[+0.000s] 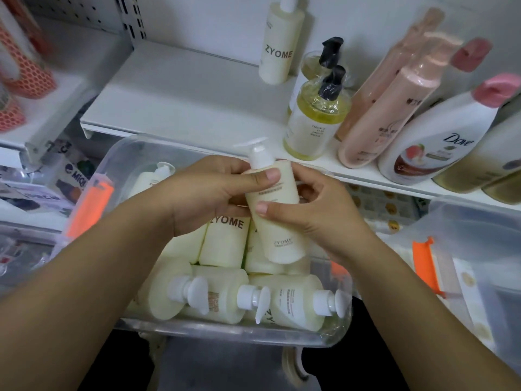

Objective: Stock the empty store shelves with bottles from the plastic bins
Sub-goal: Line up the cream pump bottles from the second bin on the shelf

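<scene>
**Holding one cream bottle above the bin, both hands on it**

Left hand (203, 190): fingers curled round the upper body of the held bottle (277, 218), thumb across the front just below the white pump. Right hand (313, 215): wrapped round the mid-body from the right, thumb pressed on the label. I read the two-handed grip as a way to turn the bottle label-forward before placing it; that is a judgement.

The held bottle is tilted, pump pointing far and slightly left, directly over the clear bin (225, 331). Below it the binned bottles (225, 241) lie on their sides, packed tight, the near row with pumps pointing right.

Beyond the bin, the white shelf (183, 88) is bare on its left half. One matching upright bottle (277, 52) stands far back, which suggests the row starts there. To its right: yellow pump bottles (313, 119), pink bottles (389, 108), a Dove bottle (439, 142). A second bin (465, 221) sits at the right.

Stocking looks barely begun.
</scene>
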Motion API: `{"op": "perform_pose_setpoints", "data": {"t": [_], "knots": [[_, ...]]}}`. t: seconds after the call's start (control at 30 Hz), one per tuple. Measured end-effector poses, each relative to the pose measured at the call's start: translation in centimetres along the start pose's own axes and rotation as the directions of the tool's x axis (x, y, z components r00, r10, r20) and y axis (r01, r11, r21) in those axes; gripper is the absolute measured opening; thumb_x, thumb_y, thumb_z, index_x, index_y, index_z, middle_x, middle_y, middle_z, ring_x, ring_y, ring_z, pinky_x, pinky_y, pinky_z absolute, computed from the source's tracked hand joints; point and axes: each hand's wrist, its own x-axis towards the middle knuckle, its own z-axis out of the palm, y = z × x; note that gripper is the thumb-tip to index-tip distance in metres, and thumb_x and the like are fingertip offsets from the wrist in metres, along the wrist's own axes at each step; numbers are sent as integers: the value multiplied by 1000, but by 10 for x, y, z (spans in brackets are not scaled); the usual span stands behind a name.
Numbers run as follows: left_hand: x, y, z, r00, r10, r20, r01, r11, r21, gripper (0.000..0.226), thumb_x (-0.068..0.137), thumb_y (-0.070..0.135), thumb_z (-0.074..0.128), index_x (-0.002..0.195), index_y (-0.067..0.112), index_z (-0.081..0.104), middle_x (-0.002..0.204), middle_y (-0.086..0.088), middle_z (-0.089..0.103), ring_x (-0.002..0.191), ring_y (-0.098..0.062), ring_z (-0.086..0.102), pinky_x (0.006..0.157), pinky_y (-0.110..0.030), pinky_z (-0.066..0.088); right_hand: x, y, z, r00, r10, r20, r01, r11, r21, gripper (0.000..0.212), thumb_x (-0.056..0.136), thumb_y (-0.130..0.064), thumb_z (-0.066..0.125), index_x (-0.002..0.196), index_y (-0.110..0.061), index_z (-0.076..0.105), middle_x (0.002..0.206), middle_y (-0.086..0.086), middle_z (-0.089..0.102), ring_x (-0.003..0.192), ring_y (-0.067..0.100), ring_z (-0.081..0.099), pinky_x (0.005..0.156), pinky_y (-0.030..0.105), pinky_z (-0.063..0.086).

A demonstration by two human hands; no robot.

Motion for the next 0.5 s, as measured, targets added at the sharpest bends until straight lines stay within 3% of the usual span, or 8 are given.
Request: {"op": "perform_pose_setpoints", "data": {"t": [0.17, 0.27, 0.33, 0.5], "knots": [[-7, 3, -4, 989, 57, -138, -47, 996, 76, 45, 79, 29, 73, 118, 8, 70, 111, -12, 75, 106, -26, 72, 96, -46, 54, 9, -5, 11, 997, -66, 41, 70, 993, -93, 60, 68, -22, 92, 121, -35, 67, 115, -5, 71, 106, 11, 67, 94, 34, 57], [-14, 18, -10, 962, 140, -234, -109, 984, 141, 44, 79, 29, 73, 115, 4, 70, 106, -12, 76, 102, -27, 73, 90, -42, 56, 14, -5, 3, 997, -54, 48, 58, 994, -88, 82, 67, -38, 88, 141, -24, 56, 126, -11, 66, 115, -1, 62, 101, 25, 51], [-16, 28, -20, 924, 199, -327, -142, 971, 191, 41, 78, 30, 73, 109, 2, 70, 102, -11, 77, 99, -27, 74, 87, -40, 58, 17, -6, -4, 1000, -13, -1, 13, 997, -79, 93, 61, -51, 83, 144, -23, 52, 125, -13, 65, 116, -3, 59, 104, 26, 49], [-2, 55, -35, 869, 277, -411, -149, 937, 315, 30, 82, 24, 78, 104, 6, 71, 103, -10, 77, 99, -27, 73, 97, -48, 53, 37, -5, -17, 999, 5, -51, -20, 953, -302, 82, 71, -59, 80, 141, -24, 55, 140, -12, 56, 130, 6, 50, 111, 34, 42]]}}
